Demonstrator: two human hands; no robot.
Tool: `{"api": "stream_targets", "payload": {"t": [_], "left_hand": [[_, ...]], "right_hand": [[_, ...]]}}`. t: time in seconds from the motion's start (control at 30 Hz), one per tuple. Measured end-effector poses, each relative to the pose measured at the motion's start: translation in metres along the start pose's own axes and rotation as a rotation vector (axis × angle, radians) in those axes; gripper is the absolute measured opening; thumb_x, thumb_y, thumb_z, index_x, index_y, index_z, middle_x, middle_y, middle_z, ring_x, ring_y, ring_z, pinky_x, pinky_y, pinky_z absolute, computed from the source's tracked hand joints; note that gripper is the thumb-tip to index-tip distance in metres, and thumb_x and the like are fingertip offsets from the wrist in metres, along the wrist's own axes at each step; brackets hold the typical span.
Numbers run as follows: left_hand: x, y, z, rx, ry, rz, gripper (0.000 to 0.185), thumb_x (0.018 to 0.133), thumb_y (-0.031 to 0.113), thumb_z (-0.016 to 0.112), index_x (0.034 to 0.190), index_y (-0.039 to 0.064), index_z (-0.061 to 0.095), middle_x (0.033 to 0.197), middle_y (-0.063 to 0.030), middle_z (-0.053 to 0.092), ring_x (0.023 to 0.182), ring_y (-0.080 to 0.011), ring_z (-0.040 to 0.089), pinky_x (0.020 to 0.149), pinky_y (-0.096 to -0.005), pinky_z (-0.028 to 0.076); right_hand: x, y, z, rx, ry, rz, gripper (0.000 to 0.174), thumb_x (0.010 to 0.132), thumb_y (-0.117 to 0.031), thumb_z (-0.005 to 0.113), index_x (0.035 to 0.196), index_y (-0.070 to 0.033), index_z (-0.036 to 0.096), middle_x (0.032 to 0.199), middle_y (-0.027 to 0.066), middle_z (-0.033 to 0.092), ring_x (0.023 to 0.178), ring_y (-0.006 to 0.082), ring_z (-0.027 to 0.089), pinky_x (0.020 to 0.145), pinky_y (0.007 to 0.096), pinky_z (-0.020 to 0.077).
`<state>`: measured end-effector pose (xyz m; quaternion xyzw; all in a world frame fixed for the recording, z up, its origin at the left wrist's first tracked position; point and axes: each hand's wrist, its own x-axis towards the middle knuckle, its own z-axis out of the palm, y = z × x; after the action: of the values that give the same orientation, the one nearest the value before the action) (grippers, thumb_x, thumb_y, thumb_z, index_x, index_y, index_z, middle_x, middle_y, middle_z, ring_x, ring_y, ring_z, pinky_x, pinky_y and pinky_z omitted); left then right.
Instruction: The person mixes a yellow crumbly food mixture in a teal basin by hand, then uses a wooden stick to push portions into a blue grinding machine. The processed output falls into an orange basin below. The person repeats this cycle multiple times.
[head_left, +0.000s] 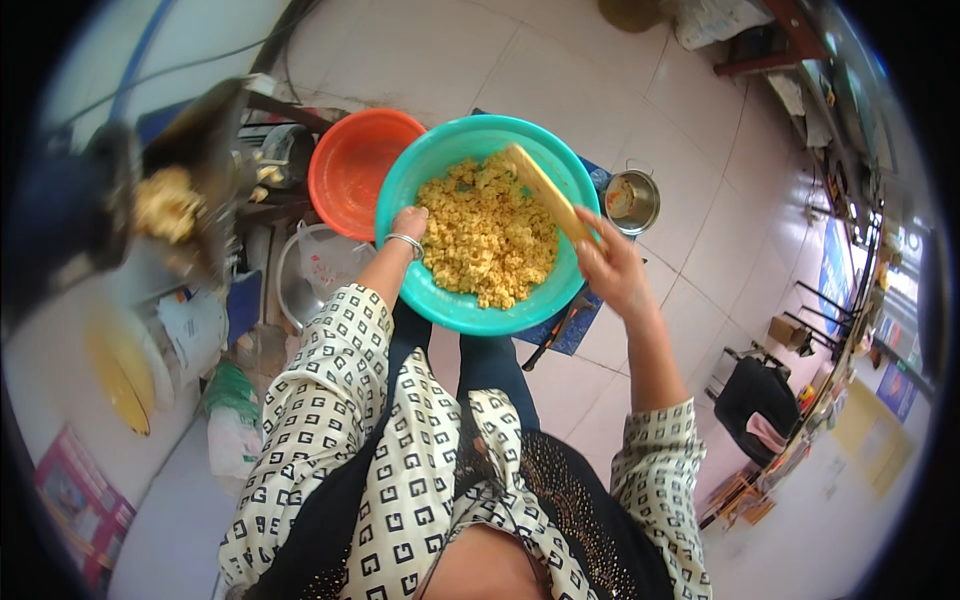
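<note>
In the middle of the head view a teal plastic basin (506, 322) holds a crumbly yellow mixture (487, 240). My left hand (411, 225), with a silver bangle at the wrist, grips the basin's left rim, thumb on the inner side. In my right hand (611, 262) is a flat wooden paddle (551, 195), tilted over the basin's right side, its far end above the mixture. An orange-red plastic basin (360, 169) is behind and to the left of the teal one, which partly overlaps it.
A blurred machine outlet (202, 135) with yellow lumps (169, 204) stands at the left. A metal bowl with a plastic bag (334, 259) is beside my left forearm. At the right are a metal pot (634, 202), a hammer-like tool (555, 334) on a blue patterned surface (581, 330), and a black chair (754, 405).
</note>
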<state>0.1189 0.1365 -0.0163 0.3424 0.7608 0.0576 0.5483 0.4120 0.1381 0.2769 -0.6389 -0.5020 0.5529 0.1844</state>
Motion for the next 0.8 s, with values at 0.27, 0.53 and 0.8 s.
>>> {"api": "stream_targets", "payload": {"t": [0.27, 0.53, 0.8], "left_hand": [[0.038, 0.052, 0.057, -0.033, 0.231, 0.108, 0.052, 0.097, 0.047, 0.045, 0.115, 0.000, 0.060, 0.102, -0.0155, 0.066, 0.082, -0.0322, 0.061, 0.072, -0.0440, 0.046], [-0.013, 0.165, 0.108, 0.724, -0.172, 0.237, 0.069, 0.085, 0.053, 0.061, 0.135, 0.007, 0.049, 0.132, -0.0203, 0.054, 0.123, -0.0337, 0.050, 0.099, -0.0451, 0.044], [-0.023, 0.141, 0.150, 0.981, -0.088, 0.303, 0.067, 0.081, 0.050, 0.067, 0.133, 0.011, 0.046, 0.141, -0.0155, 0.043, 0.130, -0.0374, 0.039, 0.095, -0.0516, 0.045]], "right_hand": [[-0.062, 0.122, 0.009, 0.359, 0.085, 0.315, 0.050, 0.093, -0.008, 0.054, 0.141, -0.002, 0.043, 0.063, -0.0035, 0.049, 0.049, 0.0026, 0.041, 0.043, 0.0182, 0.0307], [-0.077, 0.118, 0.015, 0.447, 0.072, 0.434, 0.048, 0.091, -0.004, 0.056, 0.138, -0.003, 0.048, 0.085, 0.0015, 0.058, 0.067, 0.0069, 0.052, 0.061, 0.0212, 0.0450], [-0.072, 0.118, 0.019, 0.471, 0.171, 0.399, 0.049, 0.092, -0.005, 0.054, 0.139, -0.002, 0.045, 0.088, 0.0024, 0.061, 0.062, 0.0046, 0.048, 0.054, 0.0196, 0.0394]]}}
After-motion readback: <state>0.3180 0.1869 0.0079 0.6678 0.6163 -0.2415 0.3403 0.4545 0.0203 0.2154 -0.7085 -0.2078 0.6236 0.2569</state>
